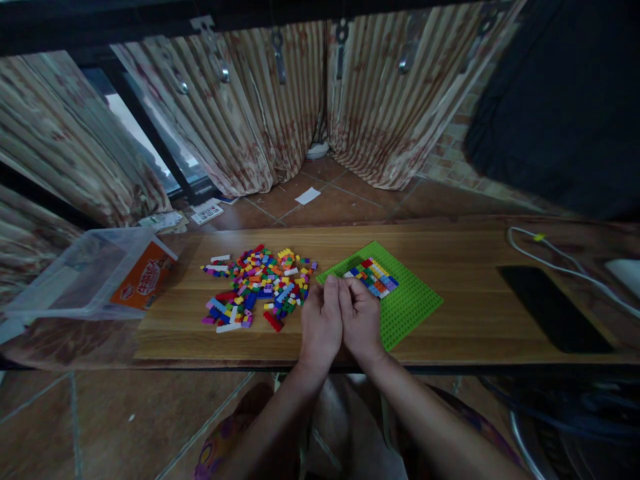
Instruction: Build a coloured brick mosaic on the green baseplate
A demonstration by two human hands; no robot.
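My left hand (321, 325) and my right hand (361, 318) rest side by side at the front of a wooden board, thumbs and knuckles pressed together, fingers curled in. What their fingertips pinch is hidden. Both lie over the near left corner of a green studded baseplate (410, 303). A patch of small coloured bricks (373, 275) is fixed on the plate just beyond my right hand. A loose pile of many-coloured bricks (257, 283) is spread on the board to the left of my left hand.
A clear plastic box (95, 273) with an orange label lies tipped at the board's left end. A black phone (553, 307) and a white cable (560, 263) lie at the right. Curtains and a tiled floor are behind the wooden board (465, 333).
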